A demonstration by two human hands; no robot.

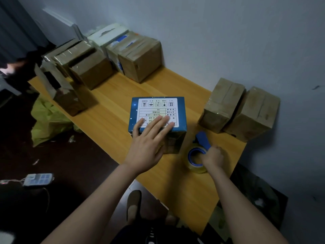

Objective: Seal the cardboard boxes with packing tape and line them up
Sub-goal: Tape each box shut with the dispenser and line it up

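Blue box steadied, tape at the ready

Left hand lies flat, fingers spread, on the blue printed cardboard box; right hand grips the blue-handled tape dispenser just right of it.

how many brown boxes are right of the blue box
2, side by side by the wall: inner brown box, nearer the blue box, and outer brown box. None seems hidden.

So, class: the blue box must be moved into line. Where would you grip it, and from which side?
Probably by its left and right walls, coming from the near side. The blue box stands flat on the table, with no handle, and the left hand only rests on top. The tape dispenser, held by the right hand, lies near its right wall.
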